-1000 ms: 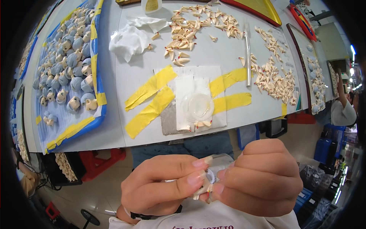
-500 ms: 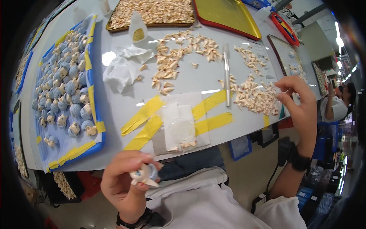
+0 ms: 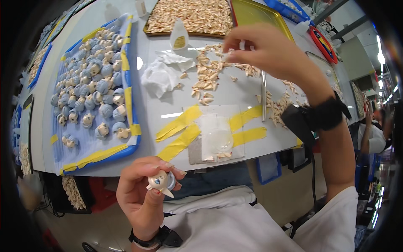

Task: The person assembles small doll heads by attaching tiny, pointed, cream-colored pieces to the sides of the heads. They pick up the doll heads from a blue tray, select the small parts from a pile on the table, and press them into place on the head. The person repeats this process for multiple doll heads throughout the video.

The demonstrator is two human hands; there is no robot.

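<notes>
My left hand (image 3: 140, 189), low at the table's front edge, grips a small doll head (image 3: 159, 180) with a cream face, a painted blue eye and pale blue hair. A pointed cream piece sticks out at its lower side, by my thumb. My right hand (image 3: 260, 50) is stretched over the far loose cream pointed pieces (image 3: 205, 71), with thumb and forefinger drawn close together. Whatever lies between those fingertips is too small to make out. In front of me, a white pad (image 3: 210, 140) with a clear round wet-looking patch is held by yellow tape (image 3: 178, 143).
A blue tray (image 3: 133, 145) of doll heads stands left. Behind are a tray heaped with cream pieces (image 3: 189, 19), a yellow tray (image 3: 252, 12) and a white bottle (image 3: 179, 35). Crumpled tissue (image 3: 159, 77) lies nearby. A silver pen-like tool (image 3: 263, 98) rests beside more pieces (image 3: 279, 109).
My right hand has moved left and away from me, from the right-hand pieces to the far ones. My left hand still holds the doll head, turned slightly. The whole view has shifted.
</notes>
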